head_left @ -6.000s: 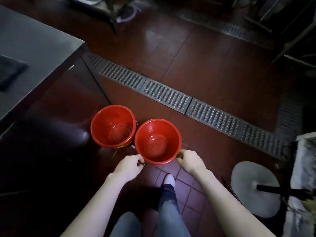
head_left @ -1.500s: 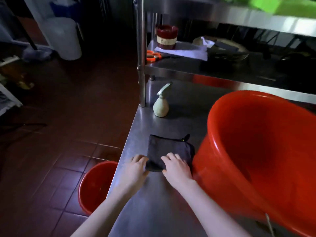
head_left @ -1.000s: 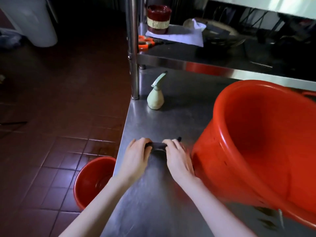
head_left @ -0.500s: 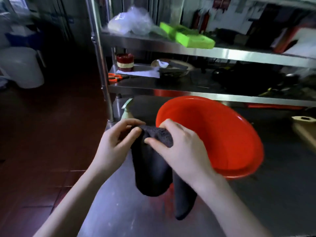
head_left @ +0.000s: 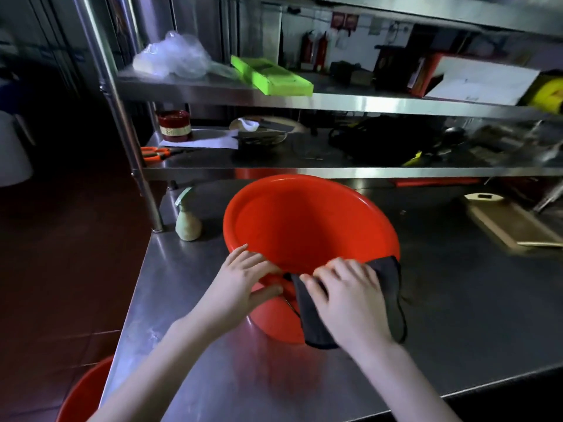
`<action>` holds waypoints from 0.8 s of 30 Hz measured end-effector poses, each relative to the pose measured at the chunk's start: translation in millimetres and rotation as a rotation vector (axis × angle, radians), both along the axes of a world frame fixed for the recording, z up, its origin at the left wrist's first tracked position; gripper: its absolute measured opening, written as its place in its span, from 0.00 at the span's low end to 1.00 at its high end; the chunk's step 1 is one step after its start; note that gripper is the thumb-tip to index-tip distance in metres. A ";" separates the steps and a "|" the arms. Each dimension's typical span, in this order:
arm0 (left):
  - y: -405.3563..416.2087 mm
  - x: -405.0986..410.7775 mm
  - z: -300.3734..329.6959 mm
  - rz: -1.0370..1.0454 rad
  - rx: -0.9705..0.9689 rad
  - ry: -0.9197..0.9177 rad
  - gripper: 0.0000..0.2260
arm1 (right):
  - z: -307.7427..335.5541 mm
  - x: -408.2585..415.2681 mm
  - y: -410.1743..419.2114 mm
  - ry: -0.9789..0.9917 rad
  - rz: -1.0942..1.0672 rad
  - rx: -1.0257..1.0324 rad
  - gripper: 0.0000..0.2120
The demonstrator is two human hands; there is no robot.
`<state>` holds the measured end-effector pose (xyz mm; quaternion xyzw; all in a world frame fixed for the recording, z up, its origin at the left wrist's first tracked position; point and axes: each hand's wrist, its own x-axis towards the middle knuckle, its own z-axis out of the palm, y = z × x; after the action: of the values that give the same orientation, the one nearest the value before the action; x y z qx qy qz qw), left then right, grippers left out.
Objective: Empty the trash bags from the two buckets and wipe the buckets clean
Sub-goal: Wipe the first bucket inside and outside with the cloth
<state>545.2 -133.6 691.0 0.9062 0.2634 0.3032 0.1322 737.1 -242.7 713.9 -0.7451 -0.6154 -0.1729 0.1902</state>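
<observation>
1. Change vs. half a sec. ago: the dark cloth (head_left: 385, 287), then held up in the air between both hands, now lies draped over the near rim of the red bucket (head_left: 307, 233); the left hand has let go of it and gone to the bucket.
2. Second red bucket (head_left: 82, 394): bottom-left corner, on the floor beside the table edge; only part of the rim shows.
3. Steel table (head_left: 457, 330): carries the red bucket, which tilts w/ its mouth toward the camera, base on the table near the front.
4. Left hand (head_left: 243, 284): grips the bucket's near rim left of the cloth, fingers over the top edge, thumb against the outer wall.
5. Right hand (head_left: 347, 296): curls over the cloth & presses it onto the rim; fingers bent on the fabric. Cloth hangs down the outer wall below the hand, w/ one corner reaching along the rim to the right.
6. Bucket interior: bare red, no bag inside.
7. Spray bottle (head_left: 187, 223): pale, upright on the table, left of the bucket, near the shelf post.
8. Cutting board (head_left: 511, 226): far right of the table.
9. Lower shelf, behind the bucket: orange scissors (head_left: 155, 152), red tin (head_left: 174, 125), white paper, dark clutter (too dim to identify).
10. Upper shelf: clear plastic bag (head_left: 173, 56), green box (head_left: 271, 76).
</observation>
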 end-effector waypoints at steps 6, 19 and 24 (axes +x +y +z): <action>7.9 1.0 -8.5 -0.007 -0.012 -0.058 0.19 | -11.3 -43.6 15.9 -0.038 -0.034 0.127 0.24; 9.9 3.2 -11.0 0.007 -0.038 -0.117 0.17 | -22.4 48.9 10.0 0.141 0.013 0.248 0.14; 13.0 0.9 -9.5 -0.025 -0.056 -0.079 0.16 | -28.9 -29.7 20.8 0.016 0.042 0.267 0.18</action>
<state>546.1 -120.6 681.4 0.8928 0.2550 0.3293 0.1715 707.4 -221.8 685.1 -0.7014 -0.6009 -0.2431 0.2963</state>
